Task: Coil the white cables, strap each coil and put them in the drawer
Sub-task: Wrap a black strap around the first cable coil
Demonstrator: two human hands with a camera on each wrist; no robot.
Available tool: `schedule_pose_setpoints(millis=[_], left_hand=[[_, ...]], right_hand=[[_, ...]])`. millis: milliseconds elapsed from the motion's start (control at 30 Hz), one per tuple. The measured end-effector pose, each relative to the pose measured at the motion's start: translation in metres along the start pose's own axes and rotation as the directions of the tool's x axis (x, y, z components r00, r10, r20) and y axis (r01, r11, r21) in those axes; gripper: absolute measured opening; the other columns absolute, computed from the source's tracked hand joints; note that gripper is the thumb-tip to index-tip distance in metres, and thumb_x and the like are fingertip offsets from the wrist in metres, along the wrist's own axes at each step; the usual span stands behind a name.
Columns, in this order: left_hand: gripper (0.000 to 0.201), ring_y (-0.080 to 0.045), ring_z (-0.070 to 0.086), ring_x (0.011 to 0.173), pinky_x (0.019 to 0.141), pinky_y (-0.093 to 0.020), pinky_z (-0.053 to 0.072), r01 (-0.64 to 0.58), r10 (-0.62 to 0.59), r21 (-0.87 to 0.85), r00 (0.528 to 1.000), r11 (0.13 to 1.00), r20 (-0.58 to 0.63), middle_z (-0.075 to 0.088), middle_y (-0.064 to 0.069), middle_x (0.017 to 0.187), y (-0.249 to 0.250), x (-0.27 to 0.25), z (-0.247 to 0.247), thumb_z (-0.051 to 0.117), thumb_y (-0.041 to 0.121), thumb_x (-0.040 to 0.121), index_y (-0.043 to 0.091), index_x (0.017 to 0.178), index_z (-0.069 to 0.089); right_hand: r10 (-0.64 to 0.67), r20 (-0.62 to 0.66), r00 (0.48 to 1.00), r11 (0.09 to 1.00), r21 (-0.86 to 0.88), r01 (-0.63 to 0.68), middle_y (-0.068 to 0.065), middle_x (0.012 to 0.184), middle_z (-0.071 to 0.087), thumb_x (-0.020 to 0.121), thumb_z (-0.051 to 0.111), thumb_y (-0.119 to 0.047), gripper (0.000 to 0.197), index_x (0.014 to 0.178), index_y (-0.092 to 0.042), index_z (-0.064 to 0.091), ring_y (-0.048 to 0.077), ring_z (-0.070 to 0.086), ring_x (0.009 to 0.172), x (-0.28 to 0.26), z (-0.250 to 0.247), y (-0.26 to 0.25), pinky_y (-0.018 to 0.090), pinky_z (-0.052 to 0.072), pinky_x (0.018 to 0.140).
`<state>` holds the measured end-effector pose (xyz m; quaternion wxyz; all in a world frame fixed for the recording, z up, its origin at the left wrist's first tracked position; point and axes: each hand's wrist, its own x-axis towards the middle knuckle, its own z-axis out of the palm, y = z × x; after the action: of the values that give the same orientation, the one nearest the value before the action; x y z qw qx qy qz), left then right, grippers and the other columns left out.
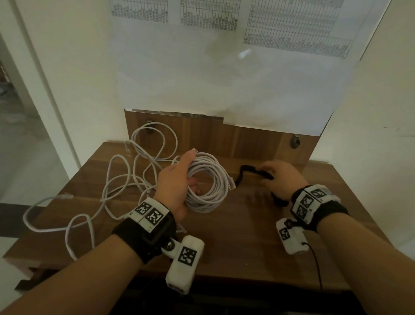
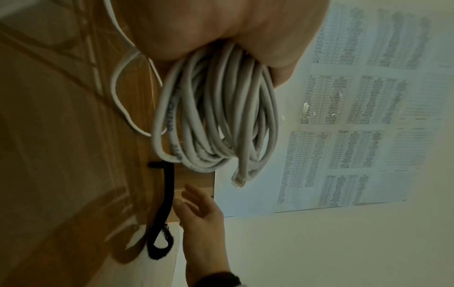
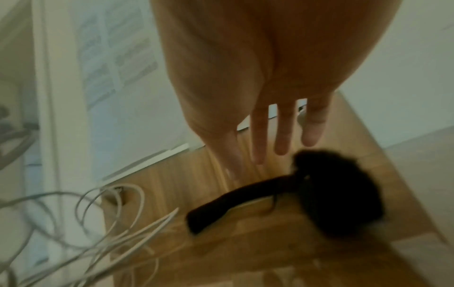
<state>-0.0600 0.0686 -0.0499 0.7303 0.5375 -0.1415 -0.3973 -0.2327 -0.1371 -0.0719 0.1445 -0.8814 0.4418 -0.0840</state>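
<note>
My left hand [image 1: 174,184] grips a coil of white cable [image 1: 220,183] and holds it just above the wooden table [image 1: 244,238]. In the left wrist view the coil [image 2: 216,116] hangs from my left hand [image 2: 221,25], with a plug end dangling at its bottom. A second white cable [image 1: 124,172] lies loose and tangled on the table's left half. A black strap [image 1: 244,172] lies at the back right, its far end looped. My right hand [image 1: 283,180] hovers over it with straight fingers [image 3: 282,136] and grips nothing. The strap [image 3: 245,194] sits just below those fingers. No drawer is in view.
A wooden back panel [image 1: 253,141] rises behind the table, under printed sheets [image 1: 210,57] on the wall. One end of the loose cable [image 1: 47,203] hangs past the table's left edge. A doorway [image 1: 1,89] opens on the left.
</note>
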Motion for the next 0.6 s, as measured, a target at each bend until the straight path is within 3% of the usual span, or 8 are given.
schedule_pose_setpoints(millis=[67,133,233,333,400,467,533,600], left_hand=[[0.022,-0.007,0.04,0.04,0.041,-0.024,0.038,0.004,-0.004,-0.01,1.0,1.0,-0.003,0.042,0.007,0.049,0.003,-0.002,0.0,0.064,0.037,0.096,0.017,0.09,0.069],[0.023,-0.008,0.041,0.041,0.042,-0.025,0.038,0.004,-0.004,-0.018,1.0,1.0,-0.006,0.044,0.007,0.049,0.005,-0.001,-0.001,0.063,0.037,0.096,0.015,0.096,0.071],[0.024,-0.009,0.045,0.047,0.044,-0.025,0.041,0.006,-0.006,-0.003,1.0,1.0,-0.009,0.05,0.006,0.055,0.005,0.003,-0.004,0.064,0.039,0.095,0.016,0.096,0.072],[0.023,-0.008,0.042,0.04,0.042,-0.023,0.038,0.007,-0.007,-0.018,1.0,1.0,0.0,0.048,0.009,0.046,0.003,0.006,-0.006,0.063,0.037,0.096,0.017,0.086,0.069],[0.024,-0.007,0.044,0.039,0.042,-0.024,0.039,-0.006,0.006,-0.02,1.0,1.0,-0.02,0.048,0.009,0.046,0.002,0.01,-0.008,0.063,0.036,0.096,0.017,0.083,0.07],[0.026,-0.006,0.045,0.039,0.043,-0.024,0.04,-0.013,0.013,-0.008,0.999,1.0,-0.036,0.049,0.009,0.045,0.001,0.012,-0.009,0.063,0.037,0.096,0.017,0.081,0.07],[0.027,-0.007,0.045,0.039,0.042,-0.024,0.04,-0.011,0.012,0.012,0.999,1.0,-0.045,0.049,0.009,0.046,0.0,0.015,-0.01,0.063,0.038,0.096,0.016,0.08,0.068],[0.028,-0.01,0.049,0.044,0.045,-0.026,0.043,-0.012,0.014,0.045,0.999,0.999,-0.05,0.054,0.005,0.053,-0.002,0.016,-0.009,0.064,0.04,0.095,0.015,0.085,0.071]], right_hand=[[-0.115,0.066,0.991,0.991,-0.065,0.119,0.001,0.14,0.052,0.095,0.057,-0.007,0.048,0.137,-0.028,0.057,0.025,0.052,0.126,0.01,0.014,-0.019,0.037,0.043,0.106],[-0.14,0.17,0.975,0.972,-0.163,0.168,0.002,0.139,0.054,0.094,0.054,-0.004,0.052,0.139,-0.03,0.055,0.026,0.054,0.124,0.025,0.029,-0.03,0.038,0.047,0.104],[-0.069,0.243,0.968,0.965,-0.23,0.126,0.001,0.118,0.067,0.096,0.056,-0.015,0.033,0.126,-0.026,0.064,0.022,0.064,0.103,0.047,0.041,-0.033,0.038,0.054,0.093],[-0.055,0.22,0.974,0.968,-0.226,0.106,-0.001,0.092,0.068,0.095,0.062,-0.031,0.016,0.103,-0.021,0.073,0.016,0.064,0.081,0.053,0.039,-0.036,0.032,0.055,0.076],[-0.102,0.079,0.992,0.987,-0.117,0.111,-0.002,0.086,0.062,0.097,0.06,-0.036,0.02,0.082,-0.024,0.067,0.016,0.059,0.077,0.043,0.03,-0.04,0.028,0.046,0.069],[-0.112,-0.12,0.986,0.988,0.094,0.124,-0.002,0.088,0.058,0.101,0.053,-0.036,0.023,0.081,-0.025,0.058,0.018,0.056,0.08,0.023,0.015,-0.05,0.027,0.04,0.069],[-0.089,-0.206,0.974,0.899,0.405,0.168,-0.002,0.081,0.064,0.104,0.048,-0.031,0.022,0.088,-0.021,0.059,0.017,0.06,0.071,-0.004,-0.007,-0.066,0.025,0.042,0.063],[-0.149,-0.207,0.967,0.788,0.566,0.243,-0.005,0.069,0.065,0.104,0.049,-0.027,0.016,0.095,-0.02,0.061,0.011,0.059,0.058,-0.034,-0.031,-0.085,0.022,0.046,0.059]])
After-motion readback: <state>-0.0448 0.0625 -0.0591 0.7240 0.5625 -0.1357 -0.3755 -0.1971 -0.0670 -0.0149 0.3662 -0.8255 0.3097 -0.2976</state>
